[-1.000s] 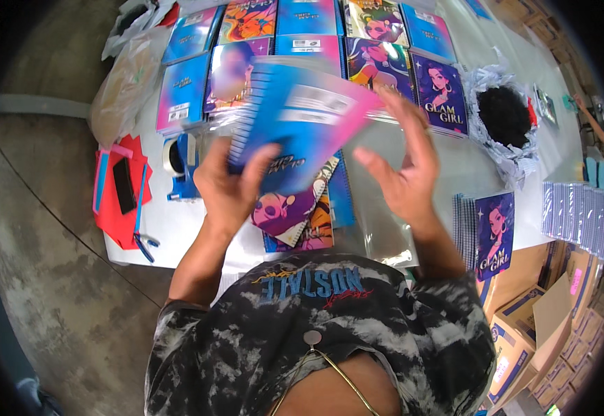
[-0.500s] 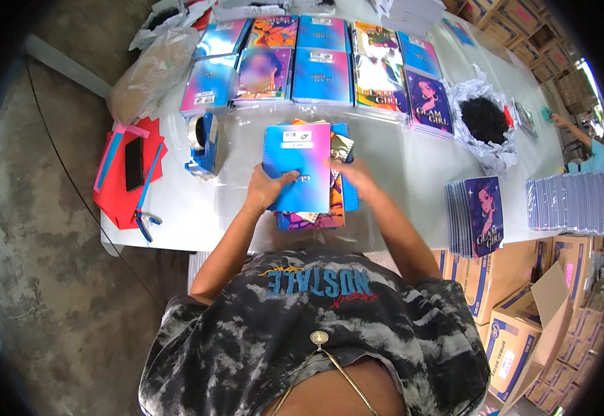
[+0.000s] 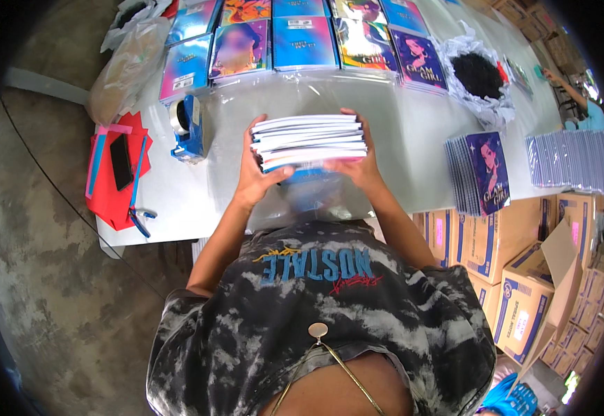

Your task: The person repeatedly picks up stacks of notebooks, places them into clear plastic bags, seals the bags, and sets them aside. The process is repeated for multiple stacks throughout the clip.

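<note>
Notebooks (image 3: 309, 139) are bunched between the two hands, over the near part of the glossy surface (image 3: 413, 173), white page edges turned up toward the head; whether they touch down below cannot be told. The left grip (image 3: 250, 175) clasps one end, thumb on the near face, and the right grip (image 3: 363, 166) clasps the other, so pressure from both sides seems to hold them together. That looks like the weak point: the edges lie unevenly, with gaps between, so if either side slackens, inner notebooks could slide out and fan apart. Squeezing harder on one end could bend covers or skew the lot. The right fingers are blurred, so how firmly they press is unclear. A pile of purple-covered notebooks (image 3: 492, 166) sits near the border at right; a wide swing of the right arm (image 3: 406, 225) could knock it over.
</note>
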`<state>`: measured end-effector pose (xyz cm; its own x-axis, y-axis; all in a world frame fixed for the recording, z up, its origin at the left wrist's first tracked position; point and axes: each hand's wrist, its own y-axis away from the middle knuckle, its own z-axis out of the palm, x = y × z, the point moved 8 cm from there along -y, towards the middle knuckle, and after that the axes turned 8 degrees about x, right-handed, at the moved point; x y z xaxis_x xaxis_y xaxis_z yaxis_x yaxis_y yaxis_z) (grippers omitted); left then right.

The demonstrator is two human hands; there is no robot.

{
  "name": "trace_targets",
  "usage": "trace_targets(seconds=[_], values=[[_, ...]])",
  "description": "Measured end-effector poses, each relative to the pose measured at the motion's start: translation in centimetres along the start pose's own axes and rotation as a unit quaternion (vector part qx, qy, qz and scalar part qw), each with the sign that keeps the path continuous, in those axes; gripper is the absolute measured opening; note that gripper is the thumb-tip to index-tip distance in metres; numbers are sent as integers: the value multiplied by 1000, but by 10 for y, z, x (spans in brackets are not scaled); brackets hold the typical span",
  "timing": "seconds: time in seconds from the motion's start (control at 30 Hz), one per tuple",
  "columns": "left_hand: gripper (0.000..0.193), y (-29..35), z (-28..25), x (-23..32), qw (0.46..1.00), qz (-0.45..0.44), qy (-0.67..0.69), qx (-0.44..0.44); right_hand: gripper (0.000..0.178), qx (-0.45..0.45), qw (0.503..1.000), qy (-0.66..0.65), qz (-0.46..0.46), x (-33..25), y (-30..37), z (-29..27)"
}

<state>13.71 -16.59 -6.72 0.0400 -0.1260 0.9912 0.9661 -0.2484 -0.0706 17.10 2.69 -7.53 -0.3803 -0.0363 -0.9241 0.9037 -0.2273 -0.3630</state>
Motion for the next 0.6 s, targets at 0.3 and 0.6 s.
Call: trace_targets(seconds=[0.3, 0.6], values=[[122, 23, -3, -38, 997, 25, 67, 25, 119, 29, 986, -159, 49, 17, 14, -11], [106, 11, -12, -23, 992, 114, 0, 53, 108, 84, 994, -62, 3, -2, 3, -23]])
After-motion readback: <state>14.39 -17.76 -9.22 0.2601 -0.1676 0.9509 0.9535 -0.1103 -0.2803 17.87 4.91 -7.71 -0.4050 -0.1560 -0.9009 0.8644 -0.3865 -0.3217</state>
